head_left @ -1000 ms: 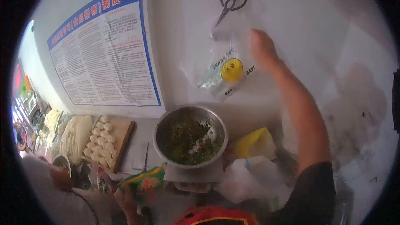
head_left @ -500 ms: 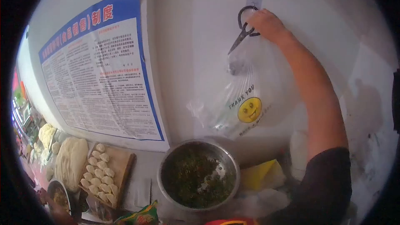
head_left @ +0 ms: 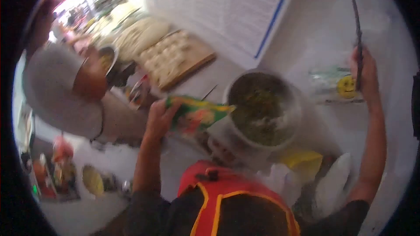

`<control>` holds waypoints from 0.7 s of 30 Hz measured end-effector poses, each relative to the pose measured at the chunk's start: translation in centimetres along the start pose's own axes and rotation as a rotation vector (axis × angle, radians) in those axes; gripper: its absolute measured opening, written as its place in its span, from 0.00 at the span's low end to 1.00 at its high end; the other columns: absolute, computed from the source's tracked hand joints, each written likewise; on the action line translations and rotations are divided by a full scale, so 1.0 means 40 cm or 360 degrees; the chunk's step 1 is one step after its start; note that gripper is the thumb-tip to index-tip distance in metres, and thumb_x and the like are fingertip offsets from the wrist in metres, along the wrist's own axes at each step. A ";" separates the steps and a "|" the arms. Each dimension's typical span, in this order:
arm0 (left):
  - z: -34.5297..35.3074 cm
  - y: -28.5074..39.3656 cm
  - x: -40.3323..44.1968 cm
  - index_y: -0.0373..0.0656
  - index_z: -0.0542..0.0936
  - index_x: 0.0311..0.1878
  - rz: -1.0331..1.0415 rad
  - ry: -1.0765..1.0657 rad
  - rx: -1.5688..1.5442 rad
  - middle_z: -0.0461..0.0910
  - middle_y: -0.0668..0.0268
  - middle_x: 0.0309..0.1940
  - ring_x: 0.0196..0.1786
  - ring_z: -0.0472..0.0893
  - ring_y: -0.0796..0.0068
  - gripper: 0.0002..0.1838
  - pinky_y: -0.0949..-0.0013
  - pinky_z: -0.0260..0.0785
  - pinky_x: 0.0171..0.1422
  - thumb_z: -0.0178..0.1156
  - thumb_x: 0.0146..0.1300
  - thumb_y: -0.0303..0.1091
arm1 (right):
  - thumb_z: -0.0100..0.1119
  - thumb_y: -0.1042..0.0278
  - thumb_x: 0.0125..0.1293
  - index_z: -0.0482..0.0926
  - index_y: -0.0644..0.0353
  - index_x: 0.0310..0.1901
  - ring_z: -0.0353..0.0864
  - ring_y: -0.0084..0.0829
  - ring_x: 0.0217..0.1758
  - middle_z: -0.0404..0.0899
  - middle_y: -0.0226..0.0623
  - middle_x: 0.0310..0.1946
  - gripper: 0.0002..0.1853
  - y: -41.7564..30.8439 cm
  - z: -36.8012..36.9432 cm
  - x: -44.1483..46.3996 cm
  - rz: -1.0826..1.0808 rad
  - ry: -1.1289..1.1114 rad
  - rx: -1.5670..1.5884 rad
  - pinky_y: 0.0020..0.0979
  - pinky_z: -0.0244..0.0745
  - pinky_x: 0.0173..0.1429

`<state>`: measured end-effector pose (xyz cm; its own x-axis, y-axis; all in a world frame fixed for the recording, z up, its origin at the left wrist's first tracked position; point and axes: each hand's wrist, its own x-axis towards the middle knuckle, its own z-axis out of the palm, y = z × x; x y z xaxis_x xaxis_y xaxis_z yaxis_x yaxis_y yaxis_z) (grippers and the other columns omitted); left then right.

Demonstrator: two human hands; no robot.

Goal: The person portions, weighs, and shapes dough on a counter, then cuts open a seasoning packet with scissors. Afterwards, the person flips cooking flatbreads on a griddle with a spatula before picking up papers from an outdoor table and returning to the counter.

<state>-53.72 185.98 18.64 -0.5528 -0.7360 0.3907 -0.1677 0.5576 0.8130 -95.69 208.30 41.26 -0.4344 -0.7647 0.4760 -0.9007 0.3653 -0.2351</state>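
Note:
My left hand (head_left: 159, 120) grips a green, yellow and red food packet (head_left: 197, 116) by its left end. The packet's pointed right end is beside the rim of a large metal bowl (head_left: 291, 120), which contains a dark green chopped filling (head_left: 256, 100). My right hand (head_left: 367, 72) is raised at the right, closed around a pair of scissors (head_left: 358, 39) with the blades pointing up. Behind that hand, a clear plastic bag (head_left: 326, 81) with a yellow smiley hangs on the wall. Motion blur hides the packet's print and whether it is cut.
A wooden board (head_left: 201, 63) with rows of dumplings lies beyond the bowl, next to a slab of dough (head_left: 140, 35). At the left, a person in a pale cap (head_left: 61, 89) leans close beside a small bowl (head_left: 114, 54). A yellow item (head_left: 304, 159) lies right of the large bowl.
The scissors have come away from the wall hook and down in my right hand. My left hand has come into view with the packet. The view has swung downward and left.

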 end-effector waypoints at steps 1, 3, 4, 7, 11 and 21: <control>0.000 0.029 -0.024 0.34 0.79 0.37 -0.0118 -0.0054 -0.0130 0.79 0.63 0.24 0.29 0.74 0.78 0.16 0.69 0.68 0.36 0.53 0.64 0.39 | 0.54 0.64 0.62 0.74 0.62 0.42 0.76 0.23 0.38 0.78 0.35 0.33 0.11 -0.043 0.068 -0.058 0.0096 -0.0262 0.0701 0.26 0.70 0.44; 0.012 0.089 -0.069 0.33 0.79 0.37 -0.0243 -0.0108 -0.0380 0.78 0.64 0.24 0.29 0.72 0.82 0.16 0.70 0.68 0.36 0.53 0.65 0.40 | 0.56 0.64 0.61 0.75 0.62 0.39 0.76 0.23 0.38 0.78 0.33 0.34 0.10 -0.176 0.166 -0.166 0.0056 -0.0601 0.1275 0.24 0.70 0.44; 0.021 0.120 -0.094 0.33 0.79 0.38 -0.0277 -0.0117 -0.0490 0.78 0.65 0.24 0.29 0.72 0.83 0.16 0.71 0.68 0.36 0.53 0.66 0.40 | 0.58 0.64 0.60 0.76 0.62 0.38 0.77 0.23 0.38 0.78 0.32 0.35 0.11 -0.253 0.197 -0.214 -0.0096 -0.0677 0.1178 0.24 0.71 0.44; 0.022 0.127 -0.162 0.34 0.80 0.39 -0.0360 -0.0176 -0.0529 0.79 0.66 0.25 0.30 0.72 0.85 0.16 0.72 0.68 0.37 0.53 0.66 0.40 | 0.64 0.64 0.56 0.74 0.63 0.39 0.76 0.21 0.37 0.78 0.33 0.33 0.14 -0.455 0.270 -0.312 -0.0324 -0.0735 0.1018 0.25 0.71 0.43; 0.047 0.174 -0.249 0.36 0.80 0.39 -0.0066 -0.0152 -0.0728 0.79 0.67 0.24 0.31 0.74 0.85 0.15 0.73 0.69 0.38 0.53 0.66 0.39 | 0.61 0.66 0.56 0.74 0.64 0.38 0.76 0.39 0.30 0.78 0.41 0.27 0.12 -0.560 0.319 -0.403 -0.0419 -0.0791 0.1210 0.33 0.71 0.38; -0.053 0.239 -0.352 0.36 0.80 0.41 -0.0045 -0.0535 -0.0685 0.80 0.72 0.28 0.33 0.73 0.89 0.14 0.76 0.69 0.40 0.53 0.67 0.39 | 0.67 0.75 0.46 0.64 0.56 0.25 0.63 0.15 0.27 0.66 0.24 0.22 0.16 -0.676 0.205 -0.517 -0.0212 -0.0921 0.1611 0.22 0.62 0.31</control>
<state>-45.83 200.85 21.81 -0.7953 -0.5458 0.2640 0.1238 0.2801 0.9520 -62.29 209.87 30.82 -0.0351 -0.9876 0.1528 -0.4101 -0.1252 -0.9034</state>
